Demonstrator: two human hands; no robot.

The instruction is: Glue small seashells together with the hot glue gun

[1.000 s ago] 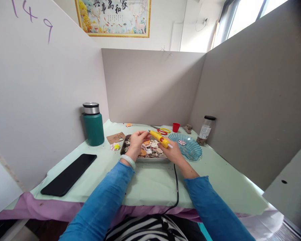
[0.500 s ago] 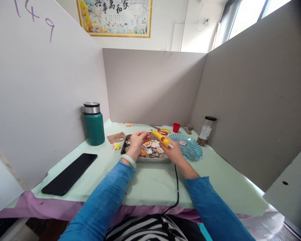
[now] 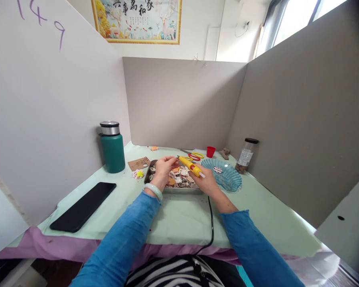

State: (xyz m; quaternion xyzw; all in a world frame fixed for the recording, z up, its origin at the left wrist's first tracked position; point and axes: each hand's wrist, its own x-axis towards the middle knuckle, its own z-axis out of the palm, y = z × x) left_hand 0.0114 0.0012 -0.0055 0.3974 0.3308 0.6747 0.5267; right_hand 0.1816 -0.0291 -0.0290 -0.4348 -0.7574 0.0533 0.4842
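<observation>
Your left forearm [image 3: 122, 235] and right forearm [image 3: 254, 243] reach over the near edge of the tabletop [image 3: 179, 223], slanting inward. Your left hand [image 3: 163, 172] has its thumb and forefinger pinched together at the tips. Your right hand [image 3: 208, 182] curls in a firm grip, near the left but apart.

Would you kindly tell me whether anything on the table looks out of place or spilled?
Nothing looks plainly spilled or damaged. One small orange piece lies by itself near the back panel, outside the tray of shells, so it looks slightly stray.
</observation>
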